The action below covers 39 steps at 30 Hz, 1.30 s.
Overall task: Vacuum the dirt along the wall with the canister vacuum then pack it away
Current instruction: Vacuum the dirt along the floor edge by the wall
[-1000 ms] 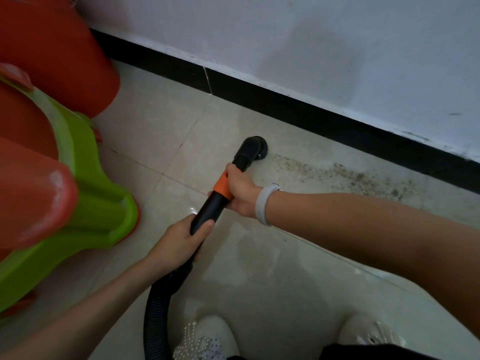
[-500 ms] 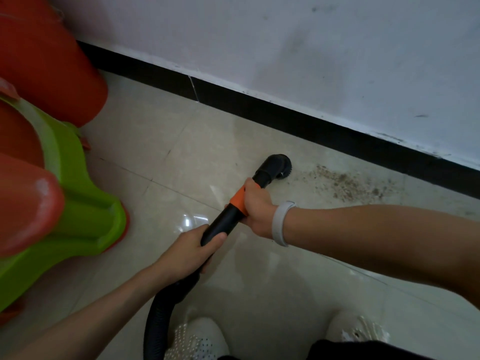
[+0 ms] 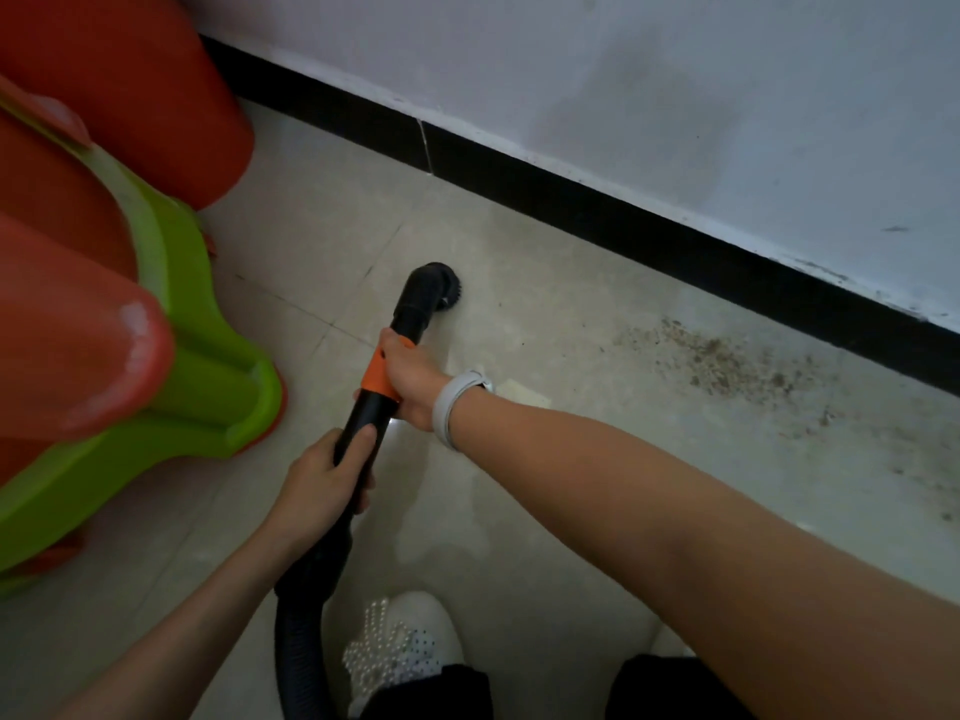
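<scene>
Nozzle (image 3: 434,288) near baseboard (image 3: 571,194); dirt (image 3: 727,366) rightward.

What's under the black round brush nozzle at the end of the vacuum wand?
Around the black round brush nozzle only bare beige floor tile shows; whatever lies beneath the brush is covered. The brown dirt patch lies off to its right.

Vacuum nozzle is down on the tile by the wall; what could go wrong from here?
1. The nozzle sits left of the dirt patch, so passes here may well miss it.
2. Dirt lies right against the black baseboard; the round head may leave a strip there.
3. The hose runs beside the white shoe and could snag a step. The right hand and left hand both grip the wand, so no hand is free to clear it.
</scene>
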### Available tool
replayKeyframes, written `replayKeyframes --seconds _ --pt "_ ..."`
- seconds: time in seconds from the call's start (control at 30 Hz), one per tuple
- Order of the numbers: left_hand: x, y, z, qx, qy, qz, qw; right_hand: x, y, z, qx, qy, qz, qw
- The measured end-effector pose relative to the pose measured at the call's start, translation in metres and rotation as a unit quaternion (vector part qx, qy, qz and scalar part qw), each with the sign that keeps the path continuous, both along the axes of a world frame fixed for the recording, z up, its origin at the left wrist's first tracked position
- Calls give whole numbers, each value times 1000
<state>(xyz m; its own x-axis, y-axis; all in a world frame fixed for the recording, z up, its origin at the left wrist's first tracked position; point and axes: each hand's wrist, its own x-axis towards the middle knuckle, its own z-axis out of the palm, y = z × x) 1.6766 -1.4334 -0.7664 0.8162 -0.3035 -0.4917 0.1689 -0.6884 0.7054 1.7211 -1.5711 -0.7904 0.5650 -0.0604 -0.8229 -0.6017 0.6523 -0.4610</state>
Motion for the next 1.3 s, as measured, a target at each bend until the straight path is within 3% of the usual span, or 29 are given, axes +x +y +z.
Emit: replayKeyframes --seconds 0.2,0.4,0.73,1.03,1.3 --pt "-3 1 0 25 16 -70 997 -19 -1 -6 -20 29 -25 999" --pt "-20 -19 -9 -3 50 -154 987 -67 -22 -13 -40 64 -162 984" --pt "-32 -70 -15 -17 84 -265 960 -121 -69 -8 -37 60 -300 951" --pt "-6 -66 -22 6 37 -193 980 -74 -65 -5 -94 64 -213 970" --pt "-10 -82 -28 11 58 -229 972 -88 -78 -6 -66 62 -255 963"
